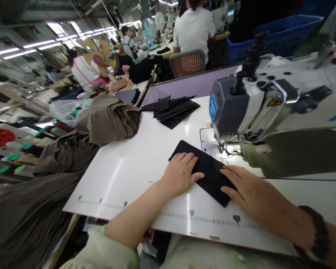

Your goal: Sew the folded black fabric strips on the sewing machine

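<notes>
1. Chair (pixel 188 65), one; grey frame, brown perforated backrest, back turned to the viewer. Landmark for all entries below.
2. Panel (pixel 173 89), lilac, low; in front of the chair, running past it on both sides.
3. Crate (pixel 233 52), blue plastic, slotted walls; right of the chair.
4. Surface (pixel 222 36), yellowish edge; just beyond the chair, to its right.
5. Fan with yellow blades (pixel 98 58); left of the chair.
6. White fan (pixel 159 20), round; beyond the chair, to its left.
7. Strip lights (pixel 39 43), lit, in rows; high, far left of the chair.
8. Bright panes (pixel 56 28), two, windows or skylights, cannot tell which; above the strip lights, left of the chair.
9. Ceiling (pixel 30 28), dark grey, blurred; upper left of the chair.
</notes>
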### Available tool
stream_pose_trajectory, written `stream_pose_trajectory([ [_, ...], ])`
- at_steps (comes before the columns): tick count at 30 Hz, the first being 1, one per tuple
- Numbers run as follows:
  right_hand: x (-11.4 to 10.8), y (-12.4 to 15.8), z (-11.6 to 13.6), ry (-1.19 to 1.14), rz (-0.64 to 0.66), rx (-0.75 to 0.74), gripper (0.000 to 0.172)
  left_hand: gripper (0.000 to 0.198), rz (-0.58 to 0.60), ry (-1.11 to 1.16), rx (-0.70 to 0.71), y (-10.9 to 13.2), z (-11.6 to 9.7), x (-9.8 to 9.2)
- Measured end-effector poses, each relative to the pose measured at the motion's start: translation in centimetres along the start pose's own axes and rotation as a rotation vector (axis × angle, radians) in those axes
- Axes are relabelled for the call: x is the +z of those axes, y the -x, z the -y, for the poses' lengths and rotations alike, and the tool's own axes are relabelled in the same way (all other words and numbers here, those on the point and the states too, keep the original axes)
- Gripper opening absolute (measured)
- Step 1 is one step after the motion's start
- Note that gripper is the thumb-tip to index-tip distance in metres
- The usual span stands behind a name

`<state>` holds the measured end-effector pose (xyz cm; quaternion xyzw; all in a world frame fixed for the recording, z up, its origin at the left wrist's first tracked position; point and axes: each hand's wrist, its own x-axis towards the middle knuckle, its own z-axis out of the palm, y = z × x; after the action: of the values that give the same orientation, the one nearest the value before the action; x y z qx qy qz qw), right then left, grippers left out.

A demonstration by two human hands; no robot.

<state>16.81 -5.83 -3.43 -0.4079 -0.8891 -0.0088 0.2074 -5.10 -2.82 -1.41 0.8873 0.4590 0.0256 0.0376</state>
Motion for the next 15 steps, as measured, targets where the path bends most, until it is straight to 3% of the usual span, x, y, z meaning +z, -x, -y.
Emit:
stream_pose_trajectory([
  [6,-1.7,-0.9,-4.4,-0.040,0.079,-0.314,0.034,0.062,0.041,-0.072,0.127,-5.8,0.3,0.1],
  [11,-0.8,-0.7,-6.0,-0.063,0.005,-0.310,0.030,0.028,0.010,-0.036,0.210,-6.4,-1.5,0.2],
  [15,-0.6,-0.5,-6.5,-0.091,0.022,-0.246,0.030,0.043,-0.059,0.034,0.199,-6.3,-1.8,0.6],
])
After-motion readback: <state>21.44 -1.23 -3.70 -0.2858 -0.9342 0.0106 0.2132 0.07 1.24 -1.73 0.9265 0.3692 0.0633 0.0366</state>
